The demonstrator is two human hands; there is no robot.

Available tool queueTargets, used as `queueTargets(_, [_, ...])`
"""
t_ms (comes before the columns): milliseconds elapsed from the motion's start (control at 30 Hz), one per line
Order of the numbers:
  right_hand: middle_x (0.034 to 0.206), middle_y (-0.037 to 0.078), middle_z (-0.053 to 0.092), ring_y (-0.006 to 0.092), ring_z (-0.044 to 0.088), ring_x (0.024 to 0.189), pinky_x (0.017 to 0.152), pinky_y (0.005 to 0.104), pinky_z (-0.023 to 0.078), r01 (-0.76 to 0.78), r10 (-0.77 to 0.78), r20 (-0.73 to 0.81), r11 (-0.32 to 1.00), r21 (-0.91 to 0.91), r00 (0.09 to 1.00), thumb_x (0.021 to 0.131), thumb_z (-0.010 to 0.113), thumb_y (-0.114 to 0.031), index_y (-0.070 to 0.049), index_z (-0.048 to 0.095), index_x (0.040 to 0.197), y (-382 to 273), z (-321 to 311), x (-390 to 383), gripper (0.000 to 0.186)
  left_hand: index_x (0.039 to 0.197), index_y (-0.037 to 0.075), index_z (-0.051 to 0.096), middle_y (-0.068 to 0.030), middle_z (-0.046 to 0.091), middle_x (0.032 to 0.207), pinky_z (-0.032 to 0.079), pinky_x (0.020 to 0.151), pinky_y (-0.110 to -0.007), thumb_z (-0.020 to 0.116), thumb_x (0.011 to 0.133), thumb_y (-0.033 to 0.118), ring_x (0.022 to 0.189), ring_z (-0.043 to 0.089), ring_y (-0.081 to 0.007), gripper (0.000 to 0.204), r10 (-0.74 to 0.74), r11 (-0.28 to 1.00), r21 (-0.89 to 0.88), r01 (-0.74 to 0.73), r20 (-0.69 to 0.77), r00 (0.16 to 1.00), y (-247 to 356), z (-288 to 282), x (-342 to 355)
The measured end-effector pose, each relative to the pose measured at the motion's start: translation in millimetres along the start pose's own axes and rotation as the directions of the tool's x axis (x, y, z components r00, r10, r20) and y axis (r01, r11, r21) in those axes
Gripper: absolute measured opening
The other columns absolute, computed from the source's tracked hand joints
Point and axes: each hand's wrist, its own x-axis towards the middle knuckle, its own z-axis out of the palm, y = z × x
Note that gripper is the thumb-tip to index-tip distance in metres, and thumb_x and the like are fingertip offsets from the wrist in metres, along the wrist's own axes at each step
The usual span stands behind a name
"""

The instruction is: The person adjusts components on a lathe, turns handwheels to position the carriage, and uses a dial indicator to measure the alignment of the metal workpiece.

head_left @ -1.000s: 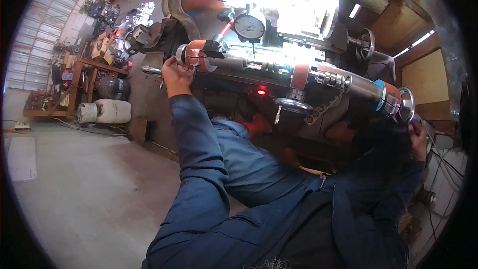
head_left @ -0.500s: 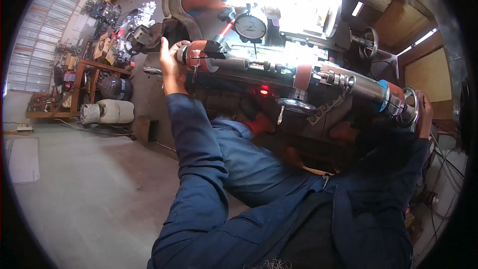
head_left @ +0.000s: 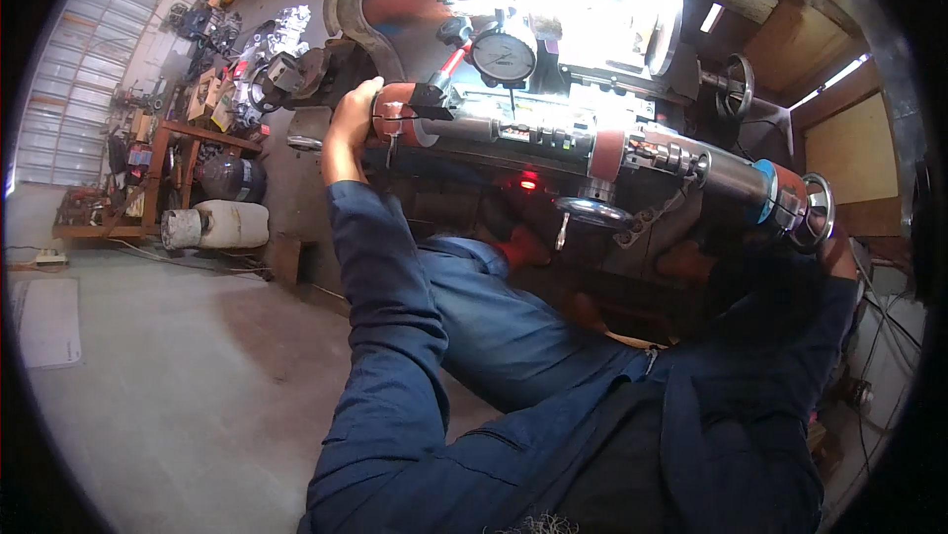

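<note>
My left hand [head_left: 353, 129] curls round the left end of a red clamping head [head_left: 395, 109] on a long metal machine; its fingertips are behind that end, and the round knob there is hidden. At the machine's right end, my right hand [head_left: 837, 246] is at the lower rim of a chrome handwheel [head_left: 821, 210], its fingers largely in shadow. Between the hands lies a shaft with several lobes [head_left: 657, 156], supported along the machine. A round dial gauge [head_left: 504, 57] on a red-and-black arm stands above the shaft, its stem pointing down at it.
A second chrome handwheel [head_left: 592, 211] with a crank handle juts from the machine's front. Behind are a brightly lit grinding machine and another handwheel [head_left: 734, 89]. A white gas cylinder [head_left: 232, 224] lies by a cluttered wooden rack [head_left: 148, 178] at left. A red light [head_left: 528, 184] glows below the machine.
My left hand has closed further round the head's left end, its raised finger now down and the knob covered. My right hand has slid lower on the handwheel. The view has shifted slightly.
</note>
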Motion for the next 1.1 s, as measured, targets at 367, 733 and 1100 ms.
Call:
queueTargets(367, [0.119, 0.017, 0.064, 0.0316, 0.06, 0.114, 0.099, 0.0434, 0.047, 0.747, -0.746, -0.1, 0.664, -0.029, 0.659, 0.082, 0.078, -0.028, -0.002, 0.066, 0.119, -289, 114, -67, 0.047, 0.085, -0.002, 0.067, -0.0085, 0.069, 0.086, 0.049, 0.076, -0.031, 0.043, 0.093, 0.026, 0.082, 0.064, -0.0172, 0.038, 0.709, 0.705, 0.167, -0.689, -0.201, 0.676, -54, -10, 26])
queueTargets(733, [0.106, 0.01, 0.066, 0.0286, 0.062, 0.105, 0.088, 0.0398, 0.05, 0.759, -0.716, 0.252, 0.618, -0.205, 0.651, 0.076, 0.08, -0.029, -0.005, 0.066, 0.114, -353, 216, -61, 0.048, 0.1, -0.004, 0.066, -0.0136, 0.07, 0.103, 0.05, 0.088, -0.035, 0.042, 0.094, 0.019, 0.093, 0.066, -0.0241, 0.034, 0.754, 0.605, 0.185, -0.774, -0.446, 0.483, -62, 3, 24])
queueTargets(1100, [0.086, 0.013, 0.068, 0.0302, 0.066, 0.09, 0.081, 0.0419, 0.054, 0.796, -0.797, 0.051, 0.593, -0.119, 0.601, 0.07, 0.077, -0.021, -0.003, 0.07, 0.087, -350, 219, -61, 0.026, 0.1, 0.019, 0.074, -0.023, 0.037, 0.156, 0.016, 0.116, -0.056, 0.064, 0.079, 0.033, 0.143, 0.025, -0.0459, 0.028, 0.988, 0.085, 0.796, -0.599, 0.008, 0.151, -50, 126, -60])
